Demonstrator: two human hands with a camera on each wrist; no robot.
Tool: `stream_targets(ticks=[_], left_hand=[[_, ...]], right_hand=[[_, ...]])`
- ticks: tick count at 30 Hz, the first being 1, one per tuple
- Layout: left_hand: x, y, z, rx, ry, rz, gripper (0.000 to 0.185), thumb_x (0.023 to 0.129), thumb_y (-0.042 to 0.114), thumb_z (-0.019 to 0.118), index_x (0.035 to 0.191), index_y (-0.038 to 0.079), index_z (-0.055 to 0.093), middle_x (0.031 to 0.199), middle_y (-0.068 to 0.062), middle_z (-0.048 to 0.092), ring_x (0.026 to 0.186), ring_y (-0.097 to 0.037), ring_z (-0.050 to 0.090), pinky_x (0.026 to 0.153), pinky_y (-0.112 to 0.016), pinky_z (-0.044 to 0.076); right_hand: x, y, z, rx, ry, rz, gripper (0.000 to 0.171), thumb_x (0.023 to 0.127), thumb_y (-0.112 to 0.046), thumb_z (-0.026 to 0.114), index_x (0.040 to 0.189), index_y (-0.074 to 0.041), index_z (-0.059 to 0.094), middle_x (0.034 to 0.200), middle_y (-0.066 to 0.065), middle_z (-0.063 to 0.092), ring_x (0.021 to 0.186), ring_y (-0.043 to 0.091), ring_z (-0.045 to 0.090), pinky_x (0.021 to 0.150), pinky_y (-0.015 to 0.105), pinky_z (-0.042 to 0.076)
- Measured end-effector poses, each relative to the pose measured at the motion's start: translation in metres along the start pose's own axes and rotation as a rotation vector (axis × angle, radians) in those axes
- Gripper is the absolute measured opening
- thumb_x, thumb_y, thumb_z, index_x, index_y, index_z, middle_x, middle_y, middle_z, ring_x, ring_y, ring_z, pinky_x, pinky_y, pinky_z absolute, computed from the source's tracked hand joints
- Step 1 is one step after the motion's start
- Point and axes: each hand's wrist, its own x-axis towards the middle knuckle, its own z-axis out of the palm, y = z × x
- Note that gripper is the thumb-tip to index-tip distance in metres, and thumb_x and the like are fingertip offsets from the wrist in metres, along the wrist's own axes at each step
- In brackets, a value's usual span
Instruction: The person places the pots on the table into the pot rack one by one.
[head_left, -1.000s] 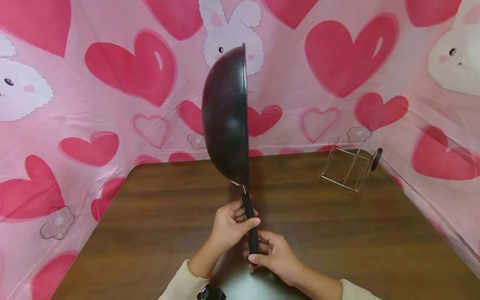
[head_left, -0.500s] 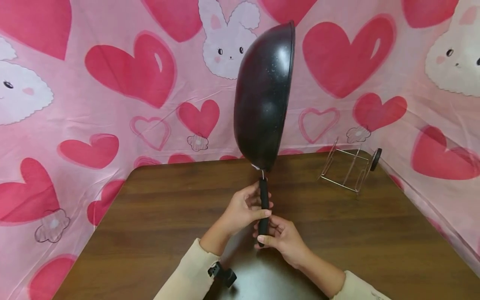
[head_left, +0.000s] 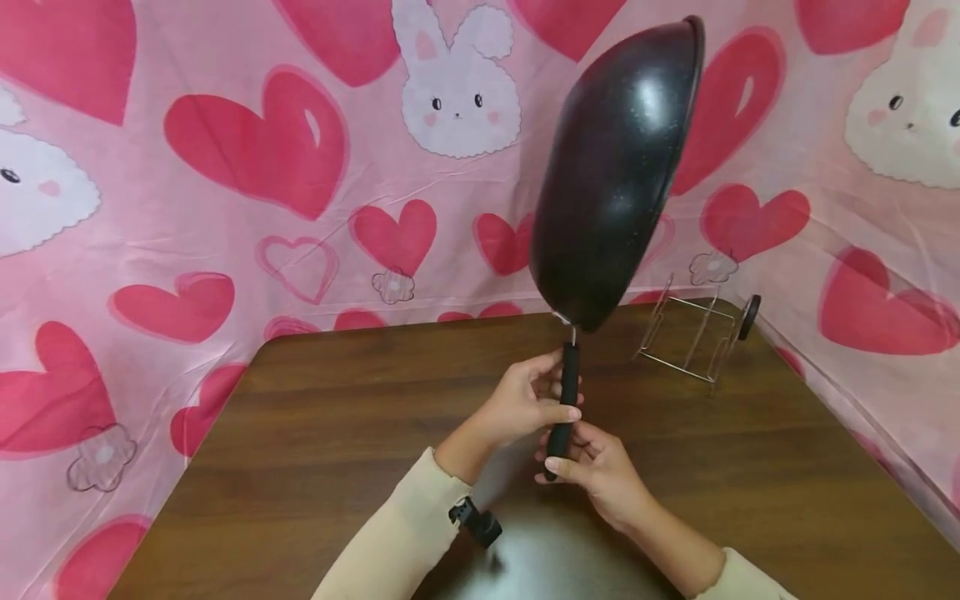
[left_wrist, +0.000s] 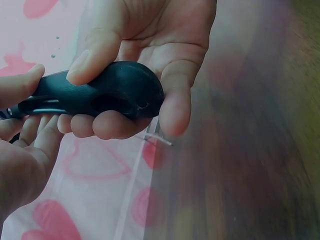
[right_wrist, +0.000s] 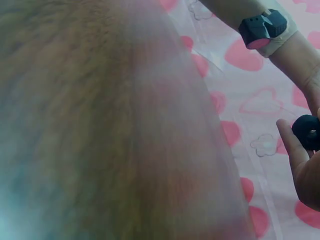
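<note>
Item 1, wok: black, deep-bowled, held well above the desk toward its far right part. You carry it on edge, dark underside facing left and rim to the right, the bowl tipped toward the far right corner. Held this way, its weight hangs off the handle alone, which is likely why you have both hands on it.

Item 2, handle: black, slim, running down from the bowl toward you. The left wrist view shows its rounded butt end with a hanging hole.

Item 3, left hand: clenched round the upper handle just below the bowl, thumb across the front. It sits nearest the load and probably steers the tilt.

Item 4, right hand: grasping the butt end, thumb laid on top and fingers curled beneath, bracing the lower end. The right wrist view is mostly blur, so only a fingertip beside the butt end can be made out there.

Item 5, wire rack: bare metal, with 2 or more upright loops, standing at the desk's far right corner, well apart from both hands.

Item 6, black knob: just beside the rack's right end.

Item 7, backdrop: pink cloth, hearts and rabbits, hung behind the far edge and along both sides.
</note>
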Motion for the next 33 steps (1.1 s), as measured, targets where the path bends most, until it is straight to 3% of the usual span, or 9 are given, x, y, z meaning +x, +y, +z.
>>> stream_targets(ticks=[6, 15, 24, 27, 33], left_hand=[[0.018, -0.001, 0.015, 0.03, -0.028, -0.017, 0.072, 0.076, -0.015, 0.074, 0.141, 0.0, 0.048, 0.099, -0.021, 0.066, 0.082, -0.016, 0.066, 0.079, -0.031, 0.057], [0.045, -0.002, 0.026, 0.032, -0.02, -0.049, 0.068, 0.073, -0.011, 0.079, 0.135, 0.003, 0.057, 0.087, -0.011, 0.073, 0.08, -0.015, 0.07, 0.073, -0.027, 0.056], [0.073, -0.006, 0.041, 0.023, -0.049, -0.07, 0.066, 0.076, -0.012, 0.076, 0.137, 0.005, 0.057, 0.09, -0.014, 0.072, 0.078, -0.013, 0.07, 0.075, -0.027, 0.056], [0.081, -0.008, 0.047, 0.025, -0.045, -0.084, 0.066, 0.076, -0.012, 0.076, 0.137, 0.006, 0.056, 0.089, -0.009, 0.072, 0.079, -0.013, 0.07, 0.073, -0.026, 0.056], [0.096, -0.012, 0.057, 0.009, -0.035, -0.089, 0.065, 0.077, -0.012, 0.075, 0.137, 0.005, 0.056, 0.088, -0.001, 0.07, 0.081, -0.013, 0.07, 0.072, -0.025, 0.056]], right_hand=[[-0.008, -0.005, -0.012, 0.012, 0.047, -0.011, 0.031, 0.087, 0.012, 0.062, 0.115, -0.001, 0.062, 0.107, 0.014, 0.066, 0.098, 0.027, 0.067, 0.078, 0.05, 0.056], [-0.005, -0.011, -0.026, 0.075, 0.042, -0.146, 0.032, 0.09, 0.017, 0.054, 0.118, 0.002, 0.061, 0.111, 0.008, 0.066, 0.1, 0.023, 0.066, 0.08, 0.046, 0.056], [-0.001, -0.017, -0.045, 0.051, 0.128, -0.203, 0.029, 0.089, 0.02, 0.052, 0.118, 0.014, 0.054, 0.11, 0.009, 0.067, 0.099, 0.023, 0.068, 0.078, 0.044, 0.057], [-0.001, -0.018, -0.052, 0.033, 0.16, -0.21, 0.029, 0.089, 0.021, 0.052, 0.118, 0.019, 0.051, 0.108, 0.01, 0.067, 0.098, 0.024, 0.068, 0.077, 0.044, 0.057], [0.001, -0.022, -0.063, 0.006, 0.267, -0.212, 0.031, 0.088, 0.021, 0.054, 0.119, 0.016, 0.054, 0.104, 0.011, 0.069, 0.093, 0.023, 0.07, 0.073, 0.043, 0.058]])
